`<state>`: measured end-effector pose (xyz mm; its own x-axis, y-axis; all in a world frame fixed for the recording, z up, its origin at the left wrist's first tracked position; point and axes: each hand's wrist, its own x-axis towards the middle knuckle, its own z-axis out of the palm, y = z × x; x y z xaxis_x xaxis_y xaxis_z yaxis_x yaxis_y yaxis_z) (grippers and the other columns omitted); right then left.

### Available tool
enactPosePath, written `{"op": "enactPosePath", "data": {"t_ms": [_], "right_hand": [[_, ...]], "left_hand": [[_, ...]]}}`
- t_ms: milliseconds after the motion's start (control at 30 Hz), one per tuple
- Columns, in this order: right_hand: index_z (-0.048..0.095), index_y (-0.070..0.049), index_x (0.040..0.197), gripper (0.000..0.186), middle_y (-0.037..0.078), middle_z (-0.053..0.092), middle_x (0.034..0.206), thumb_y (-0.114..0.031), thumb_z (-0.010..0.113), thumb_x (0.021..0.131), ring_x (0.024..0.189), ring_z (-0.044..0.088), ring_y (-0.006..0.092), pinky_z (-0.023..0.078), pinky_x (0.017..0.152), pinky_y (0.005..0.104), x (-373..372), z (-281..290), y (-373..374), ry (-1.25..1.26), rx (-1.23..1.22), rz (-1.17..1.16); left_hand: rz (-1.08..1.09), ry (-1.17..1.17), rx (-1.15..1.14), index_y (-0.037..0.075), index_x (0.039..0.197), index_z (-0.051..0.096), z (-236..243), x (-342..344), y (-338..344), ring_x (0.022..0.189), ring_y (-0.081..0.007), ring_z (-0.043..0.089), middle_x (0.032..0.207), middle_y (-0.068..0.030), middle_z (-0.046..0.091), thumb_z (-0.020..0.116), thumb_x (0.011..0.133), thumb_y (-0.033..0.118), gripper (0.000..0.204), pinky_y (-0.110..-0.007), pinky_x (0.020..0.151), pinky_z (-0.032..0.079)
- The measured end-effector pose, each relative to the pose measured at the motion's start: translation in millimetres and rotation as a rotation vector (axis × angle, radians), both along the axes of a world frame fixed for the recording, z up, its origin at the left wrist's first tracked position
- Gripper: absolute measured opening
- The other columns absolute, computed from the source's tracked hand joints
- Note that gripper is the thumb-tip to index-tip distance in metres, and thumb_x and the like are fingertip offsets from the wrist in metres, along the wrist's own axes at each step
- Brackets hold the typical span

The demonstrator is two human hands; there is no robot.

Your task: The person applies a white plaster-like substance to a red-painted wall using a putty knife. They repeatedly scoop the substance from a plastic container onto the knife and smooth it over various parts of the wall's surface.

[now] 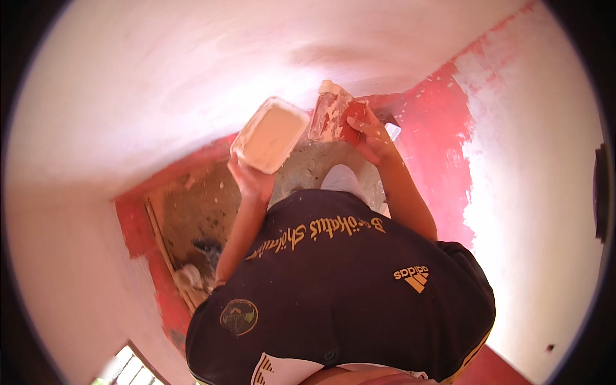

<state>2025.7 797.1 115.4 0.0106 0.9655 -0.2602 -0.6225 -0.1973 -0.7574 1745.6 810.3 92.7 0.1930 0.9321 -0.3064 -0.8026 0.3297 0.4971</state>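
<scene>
Left hand holds a tub, right hand a smeared red spreader

Fingers of the left hand close around the near lower corner of the rectangular tub, whose open top faces the camera and shows a broad, fairly smooth fill of cream-coloured paste. Just right of it stands the flat red spreader, coated in pale paste in streaks, with a thicker lump along its upper edge; whether it touches the tub's rim I cannot tell. Gripping the spreader's right side, the right hand lays its thumb across the red face. Both things are held up in front of the person's dark shirt, before a pale wall.

Around them, again from the left, a barred window shows at the lower edge. Next comes a red band low on the wall, then a thin wooden strip beside the spotted, grey-brown floor. Beyond the right hand is a small white piece, too unclear to name. Farther right, a red patch meets ragged white coating, and a dark object sits near the rim of the view.
</scene>
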Motion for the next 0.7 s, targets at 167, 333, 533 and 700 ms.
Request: {"op": "enactPosePath", "data": {"t_ms": [167, 333, 533, 700], "right_hand": [[0.057, -0.007, 0.125, 0.029, 0.005, 0.067, 0.110, -0.006, 0.064, 0.097, 0.100, 0.066, 0.0182, 0.057, 0.088, 0.0367, 125.7, -20.3, -3.2, 0.043, 0.040, -0.177], [0.060, -0.005, 0.116, 0.020, 0.007, 0.068, 0.102, -0.006, 0.064, 0.097, 0.090, 0.068, 0.0192, 0.058, 0.078, 0.0345, 228.6, -89.8, -25.0, -0.133, -0.065, -0.405], [0.067, -0.003, 0.100, 0.008, 0.006, 0.067, 0.084, -0.005, 0.065, 0.093, 0.076, 0.067, 0.0192, 0.055, 0.067, 0.0332, 494.9, -206.1, 44.4, -0.592, -0.306, -0.441], [0.069, -0.001, 0.103, 0.014, 0.006, 0.068, 0.081, -0.008, 0.064, 0.091, 0.072, 0.065, 0.0157, 0.051, 0.060, 0.0307, 713.6, -325.7, 141.8, -1.016, -0.217, -0.511]], "left_hand": [[-0.011, 0.043, 0.012, 0.006, 0.140, 0.051, 13.7, 94.9, 32.8, 0.113, -0.0278, 0.064, 0.129, -0.0108, 0.062, 0.049, 0.098, 0.045, 0.057, -0.045, 0.085, 0.056], [0.082, 0.747, 0.516, -0.002, 0.128, 0.058, 48.7, 164.5, 23.0, 0.098, -0.0210, 0.067, 0.116, -0.0119, 0.066, 0.079, 0.074, -0.001, 0.058, -0.037, 0.078, 0.059], [0.117, 0.622, 0.300, -0.005, 0.125, 0.059, 48.4, 375.9, 80.4, 0.095, -0.0224, 0.067, 0.114, -0.0143, 0.066, 0.085, 0.065, -0.009, 0.066, -0.038, 0.075, 0.061], [0.051, 0.317, 0.117, -0.003, 0.135, 0.052, 36.4, 563.4, 166.9, 0.102, -0.0327, 0.067, 0.125, -0.0179, 0.061, 0.059, 0.096, 0.025, 0.048, -0.049, 0.081, 0.060]]}}
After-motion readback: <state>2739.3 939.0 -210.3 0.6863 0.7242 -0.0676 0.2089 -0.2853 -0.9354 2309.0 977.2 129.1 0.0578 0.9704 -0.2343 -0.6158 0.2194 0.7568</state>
